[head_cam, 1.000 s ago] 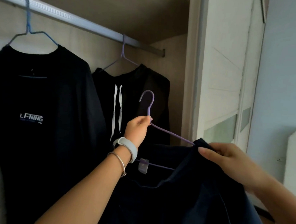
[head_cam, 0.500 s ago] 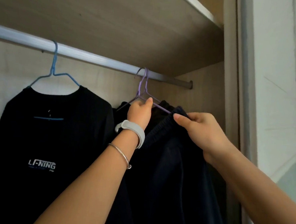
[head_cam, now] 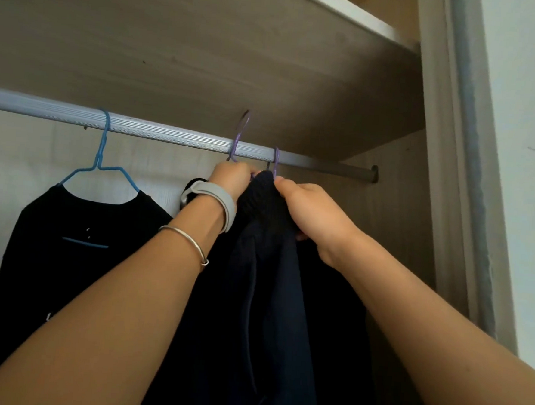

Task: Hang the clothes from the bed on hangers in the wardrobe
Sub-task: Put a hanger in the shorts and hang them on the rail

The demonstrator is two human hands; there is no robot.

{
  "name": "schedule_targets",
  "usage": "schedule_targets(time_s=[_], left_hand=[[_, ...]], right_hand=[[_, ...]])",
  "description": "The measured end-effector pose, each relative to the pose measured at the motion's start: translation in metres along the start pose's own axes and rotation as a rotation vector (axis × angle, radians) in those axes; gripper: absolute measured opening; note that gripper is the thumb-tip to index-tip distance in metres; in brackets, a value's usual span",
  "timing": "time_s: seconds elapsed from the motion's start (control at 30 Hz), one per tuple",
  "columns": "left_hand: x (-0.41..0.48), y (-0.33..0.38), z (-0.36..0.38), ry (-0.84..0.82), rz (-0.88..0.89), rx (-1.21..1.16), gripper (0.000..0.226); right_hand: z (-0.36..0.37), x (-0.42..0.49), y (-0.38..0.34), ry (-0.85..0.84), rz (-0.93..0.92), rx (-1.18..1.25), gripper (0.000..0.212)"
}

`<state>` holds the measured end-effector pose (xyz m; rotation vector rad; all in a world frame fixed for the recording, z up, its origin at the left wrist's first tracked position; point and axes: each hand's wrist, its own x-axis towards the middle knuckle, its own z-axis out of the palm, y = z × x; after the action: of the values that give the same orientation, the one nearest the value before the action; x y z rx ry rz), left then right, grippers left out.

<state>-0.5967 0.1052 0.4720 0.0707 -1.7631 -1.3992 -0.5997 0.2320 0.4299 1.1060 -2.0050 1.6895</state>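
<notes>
Left hand [head_cam: 231,176] closed on a purple wire hanger [head_cam: 239,135], right hand [head_cam: 309,211] pinching the ribbed dark garment [head_cam: 260,202], both just under the ridged metal rail [head_cam: 170,133]. Three hanger hooks on the rail: one blue [head_cam: 102,148], two purple.

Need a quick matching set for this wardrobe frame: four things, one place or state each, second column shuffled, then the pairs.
1. blue wire hanger
2. left hand
3. right hand
4. silver bangle

A. pinches the top of the dark navy garment
B. hooked on the metal rail, carrying a black T-shirt
C. grips a purple wire hanger below its hook
D. circles the left forearm, below the grey wristband

Pairs: 1-B, 2-C, 3-A, 4-D
</notes>
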Motion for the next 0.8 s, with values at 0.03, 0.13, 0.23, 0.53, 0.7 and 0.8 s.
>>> schedule_targets(time_s=[0.03,0.13,0.23,0.53,0.7,0.8], left_hand=[[0.002,-0.005,-0.001,-0.004,-0.021,0.012,0.038],[-0.003,-0.017,-0.003,-0.029,-0.065,0.002,0.039],[-0.005,-0.03,-0.001,-0.042,-0.084,0.022,0.039],[-0.001,-0.037,0.003,-0.029,-0.061,0.11,0.04],[0.001,-0.038,0.009,-0.091,-0.071,0.141,0.04],[-0.001,-0.04,0.015,-0.072,-0.068,0.171,0.04]], right_hand=[[-0.004,0.0,0.003,0.014,-0.017,-0.068,0.043],[-0.014,0.002,0.021,0.166,-0.082,-0.704,0.038],[-0.021,-0.001,0.03,0.196,-0.01,-1.139,0.04],[-0.037,0.002,0.018,0.207,0.011,-1.172,0.03],[-0.045,0.011,0.018,0.234,0.102,-1.183,0.029],[-0.047,0.014,0.023,0.235,0.145,-1.199,0.029]])
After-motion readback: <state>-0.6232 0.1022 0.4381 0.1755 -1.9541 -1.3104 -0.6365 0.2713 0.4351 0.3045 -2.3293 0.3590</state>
